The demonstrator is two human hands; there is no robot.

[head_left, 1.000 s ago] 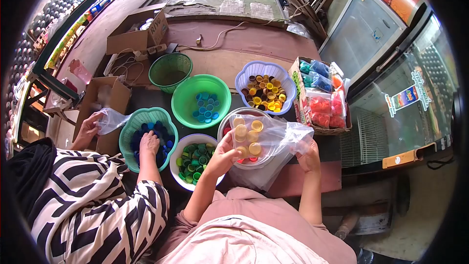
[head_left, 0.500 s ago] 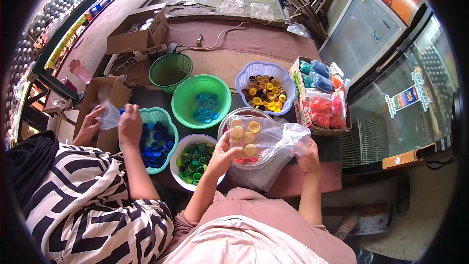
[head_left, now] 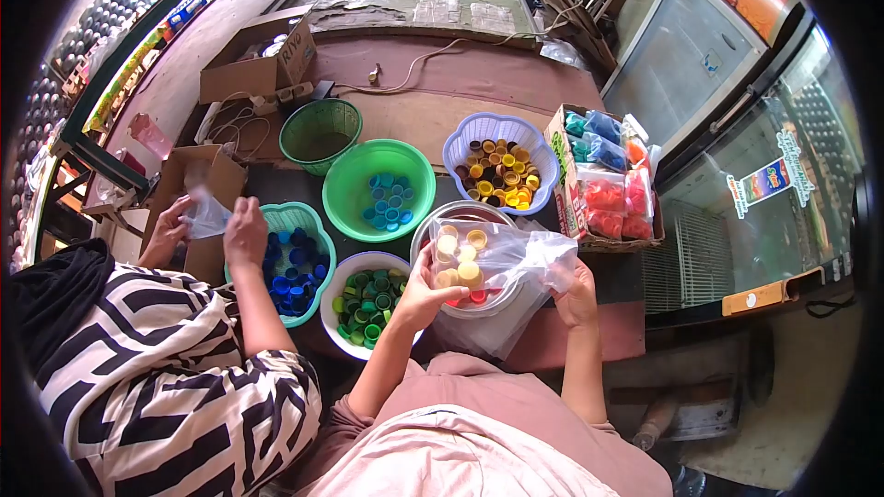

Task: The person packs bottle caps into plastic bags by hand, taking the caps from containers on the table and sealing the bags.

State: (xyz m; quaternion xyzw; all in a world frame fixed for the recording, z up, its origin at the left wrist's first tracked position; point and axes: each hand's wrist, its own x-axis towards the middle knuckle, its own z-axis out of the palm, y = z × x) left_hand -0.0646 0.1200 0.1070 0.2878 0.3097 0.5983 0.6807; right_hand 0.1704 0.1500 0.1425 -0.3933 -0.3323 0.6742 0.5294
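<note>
Between my two hands is a clear plastic bag [head_left: 502, 253] with several yellow bottle caps [head_left: 469, 273] inside. My left hand [head_left: 422, 290] grips the bag's left side, thumb in front next to the caps. At the bunched right end, the fingers of my right hand [head_left: 576, 296] are closed on the plastic. Beneath the bag stands a round white tub [head_left: 425, 232] holding red caps [head_left: 478, 296], mostly hidden by the bag. More clear plastic [head_left: 488, 336] lies under the tub, toward me.
Around the tub stand basins of green caps [head_left: 371, 304], light-blue caps [head_left: 389, 202], brown and yellow caps [head_left: 504, 175]. A carton of bagged caps [head_left: 610, 184] sits to the right. On my left, a co-worker's hand [head_left: 246, 235] is above a basin of dark-blue caps [head_left: 299, 267].
The yellow caps have shifted inside the bag. The bag's bunched end and my right hand have moved slightly left. The co-worker's raised hand has lowered a little.
</note>
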